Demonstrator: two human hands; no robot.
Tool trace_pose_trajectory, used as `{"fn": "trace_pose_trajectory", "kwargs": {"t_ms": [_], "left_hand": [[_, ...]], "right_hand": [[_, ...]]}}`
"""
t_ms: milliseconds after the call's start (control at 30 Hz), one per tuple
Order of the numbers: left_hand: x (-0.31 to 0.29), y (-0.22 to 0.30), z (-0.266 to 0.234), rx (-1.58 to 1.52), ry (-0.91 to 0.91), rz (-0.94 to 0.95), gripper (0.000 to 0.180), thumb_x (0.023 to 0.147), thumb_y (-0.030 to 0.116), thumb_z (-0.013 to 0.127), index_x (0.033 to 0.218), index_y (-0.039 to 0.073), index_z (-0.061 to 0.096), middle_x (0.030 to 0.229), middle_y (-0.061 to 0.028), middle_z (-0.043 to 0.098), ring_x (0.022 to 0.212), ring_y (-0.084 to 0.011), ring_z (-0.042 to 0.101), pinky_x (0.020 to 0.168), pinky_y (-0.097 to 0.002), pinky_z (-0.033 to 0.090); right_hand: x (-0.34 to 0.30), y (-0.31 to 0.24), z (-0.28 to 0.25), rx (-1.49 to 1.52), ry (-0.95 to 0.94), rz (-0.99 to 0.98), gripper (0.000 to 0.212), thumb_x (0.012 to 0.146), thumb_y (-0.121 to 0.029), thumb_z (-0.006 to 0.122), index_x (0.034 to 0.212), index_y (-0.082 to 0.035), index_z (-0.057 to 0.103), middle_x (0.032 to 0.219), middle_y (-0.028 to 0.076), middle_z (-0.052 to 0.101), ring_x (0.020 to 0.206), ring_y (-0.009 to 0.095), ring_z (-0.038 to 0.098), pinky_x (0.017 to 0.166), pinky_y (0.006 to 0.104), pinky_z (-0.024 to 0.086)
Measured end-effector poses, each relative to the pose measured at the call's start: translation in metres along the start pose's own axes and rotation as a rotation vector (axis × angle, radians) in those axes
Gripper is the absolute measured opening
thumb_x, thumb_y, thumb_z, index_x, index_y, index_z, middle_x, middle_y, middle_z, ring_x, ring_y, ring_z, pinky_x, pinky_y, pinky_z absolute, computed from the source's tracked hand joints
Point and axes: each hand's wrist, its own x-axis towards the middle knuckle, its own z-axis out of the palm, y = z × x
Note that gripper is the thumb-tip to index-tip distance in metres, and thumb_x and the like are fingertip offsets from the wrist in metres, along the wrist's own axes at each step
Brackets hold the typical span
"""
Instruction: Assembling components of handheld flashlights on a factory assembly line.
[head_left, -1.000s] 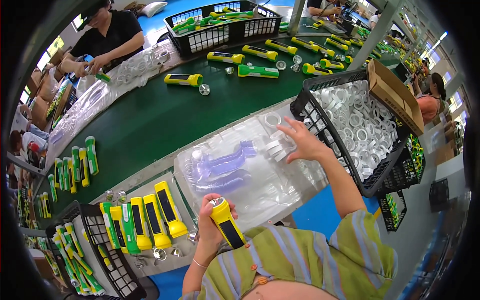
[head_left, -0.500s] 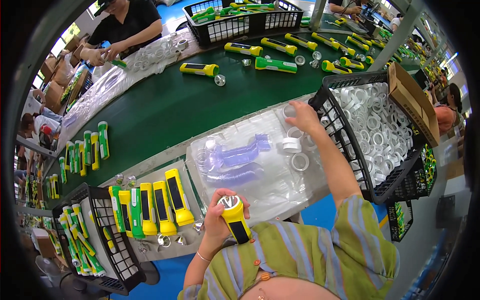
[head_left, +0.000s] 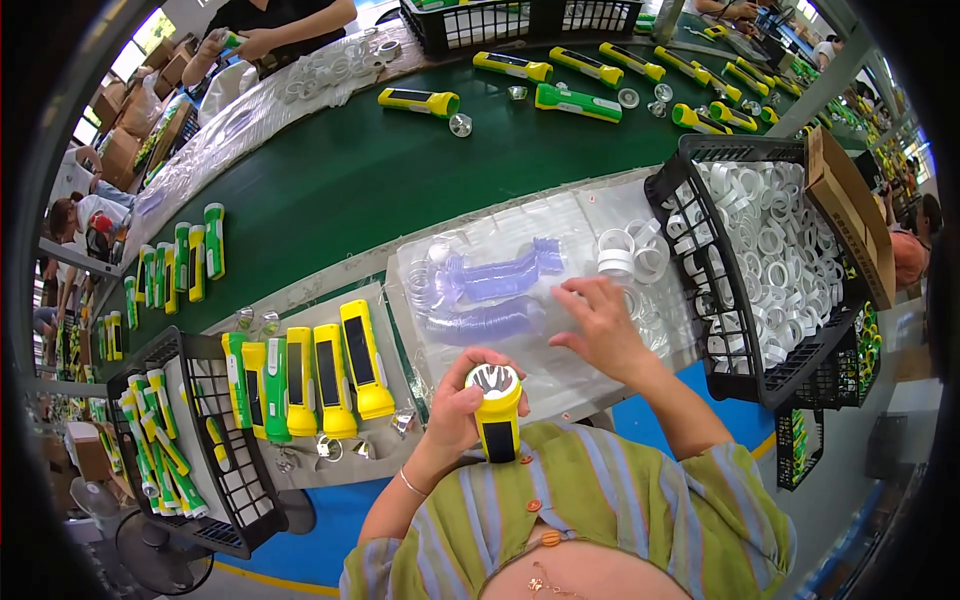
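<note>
A yellow flashlight [head_left: 499, 420] with a dark panel stands upright against my shirt, its shiny reflector facing up. My left hand [head_left: 458, 405] is closed around its head. To the right, my right hand [head_left: 605, 335] hovers over the plastic-covered bench with fingers and thumb apart, and I see nothing between them. Just past its fingertips lie nested rows of clear lens discs [head_left: 490, 322] with a bluish tint. Beyond the hand, several loose white rings [head_left: 615, 262] sit on the plastic sheet.
At the right stands a black basket [head_left: 722, 290] full of white rings. Several flashlights [head_left: 333, 380] lie on the left bench, beside a black crate [head_left: 235, 440] of more. A green conveyor belt [head_left: 330, 200] carries flashlights and reflectors. Across it, a person [head_left: 270, 30] handles a flashlight.
My right hand has left the loose white rings and come back toward the flashlight and the lens rows. My left hand still holds the flashlight, now more upright. The view has shifted slightly.
</note>
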Motion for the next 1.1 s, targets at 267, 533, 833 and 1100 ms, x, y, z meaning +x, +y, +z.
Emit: {"fn": "trace_pose_trajectory", "kwargs": {"t_ms": [267, 533, 833, 1100], "left_hand": [[-0.008, 0.000, -0.008, -0.029, 0.030, 0.056, 0.047, 0.076, 0.032, 0.062, 0.107, 0.001, 0.044, 0.099, -0.0200, 0.053, 0.073, -0.0342, 0.060, 0.065, -0.0395, 0.050], [-0.002, -0.002, -0.003, -0.064, -0.038, -0.048, 0.045, 0.079, 0.023, 0.060, 0.112, 0.000, 0.041, 0.105, -0.0203, 0.054, 0.082, -0.0318, 0.061, 0.069, -0.0409, 0.051], [-0.012, -0.002, 0.003, 0.078, 0.006, -0.041, 0.045, 0.079, 0.014, 0.060, 0.118, 0.000, 0.041, 0.107, -0.0082, 0.053, 0.097, -0.0147, 0.055, 0.085, -0.0278, 0.046], [-0.011, 0.003, 0.006, 0.034, 0.074, -0.047, 0.037, 0.078, 0.009, 0.058, 0.112, 0.002, 0.043, 0.100, -0.0107, 0.056, 0.088, -0.0184, 0.059, 0.077, -0.0318, 0.050]], "right_hand": [[-0.019, 0.008, 0.050, -0.005, 0.192, -0.069, 0.037, 0.060, -0.016, 0.075, 0.094, -0.007, 0.062, 0.086, 0.003, 0.058, 0.081, 0.022, 0.052, 0.074, 0.0346, 0.039], [-0.001, -0.039, -0.023, 0.245, 0.384, -0.251, 0.023, 0.062, -0.008, 0.074, 0.084, -0.007, 0.066, 0.084, 0.003, 0.063, 0.068, 0.017, 0.056, 0.063, 0.0300, 0.041], [0.010, -0.065, -0.037, 0.281, 0.014, -0.458, 0.030, 0.069, -0.022, 0.068, 0.095, -0.008, 0.061, 0.091, 0.001, 0.061, 0.077, 0.016, 0.057, 0.070, 0.0301, 0.043], [0.006, -0.063, -0.036, 0.291, 0.003, -0.351, 0.029, 0.070, -0.024, 0.071, 0.093, -0.008, 0.063, 0.093, 0.004, 0.061, 0.080, 0.021, 0.055, 0.070, 0.0335, 0.043]]}}
